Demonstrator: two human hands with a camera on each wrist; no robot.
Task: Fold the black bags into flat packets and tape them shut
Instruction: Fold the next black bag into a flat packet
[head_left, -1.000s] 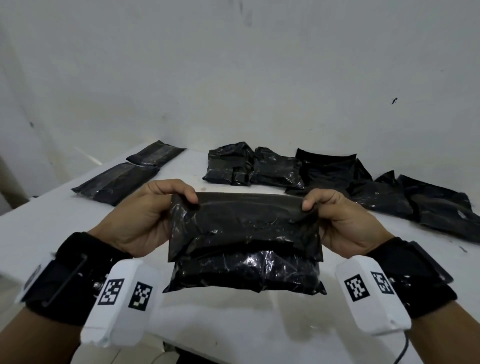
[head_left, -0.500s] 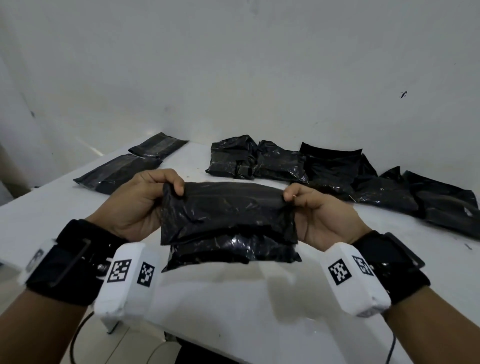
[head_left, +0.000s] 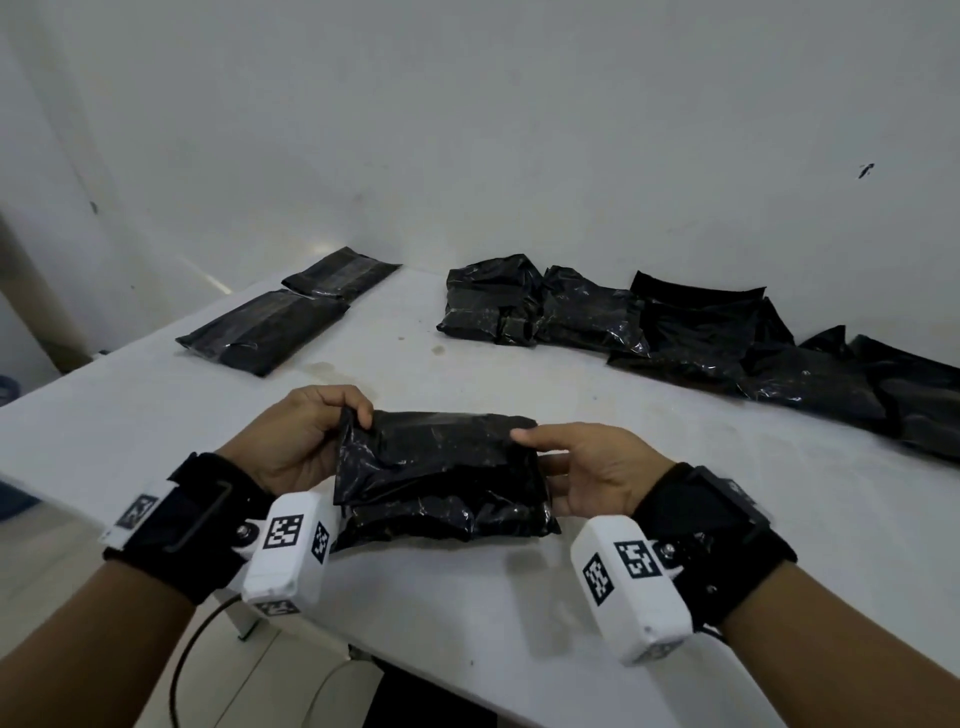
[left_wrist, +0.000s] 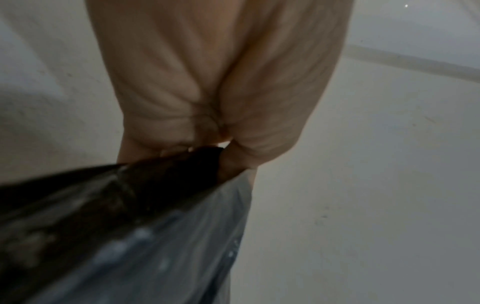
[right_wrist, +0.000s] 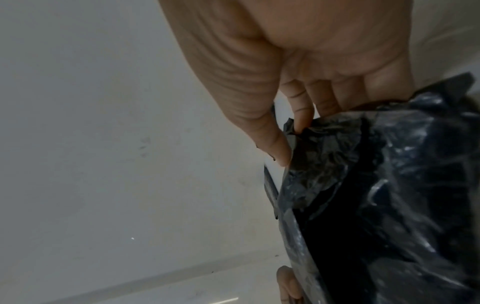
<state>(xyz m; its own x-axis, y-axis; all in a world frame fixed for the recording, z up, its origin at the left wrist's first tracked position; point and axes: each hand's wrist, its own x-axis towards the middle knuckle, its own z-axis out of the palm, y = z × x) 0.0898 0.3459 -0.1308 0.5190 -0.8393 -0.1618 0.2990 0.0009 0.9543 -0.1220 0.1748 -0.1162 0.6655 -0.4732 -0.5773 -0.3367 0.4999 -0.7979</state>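
Left hand (head_left: 296, 441) and right hand (head_left: 592, 470) pinch my folded black bag (head_left: 441, 480) at lower centre, above the white table (head_left: 675, 519). Two flat packets (head_left: 270, 332) lie upper left, crumpled bags (head_left: 675, 327) upper right. Wrist views blur; I cannot see any tape.
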